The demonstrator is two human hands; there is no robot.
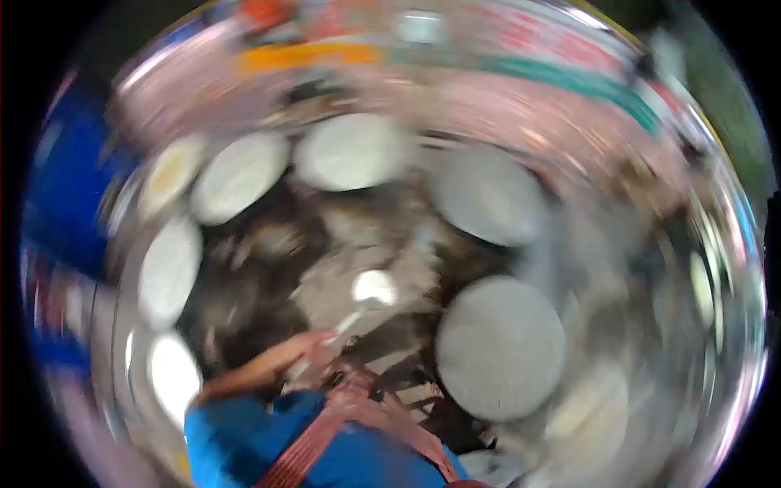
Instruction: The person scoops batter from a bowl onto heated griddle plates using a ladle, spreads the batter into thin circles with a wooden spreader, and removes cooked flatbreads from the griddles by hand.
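Motion blur covers much of the view. My left hand reaches forward from the blue sleeve, its fingers closed around a pale handle. At the far end of that handle is a small round white head, so the whole looks like a ladle or similar utensil. Beyond it lies a blurred grey-brown surface. A large round pale disc sits to the right of the utensil. My right hand cannot be made out.
Several more pale discs curve around me, among them one at the front, one at the front right and one at the left. Behind them runs a pink surface. Something blue stands at the far left.
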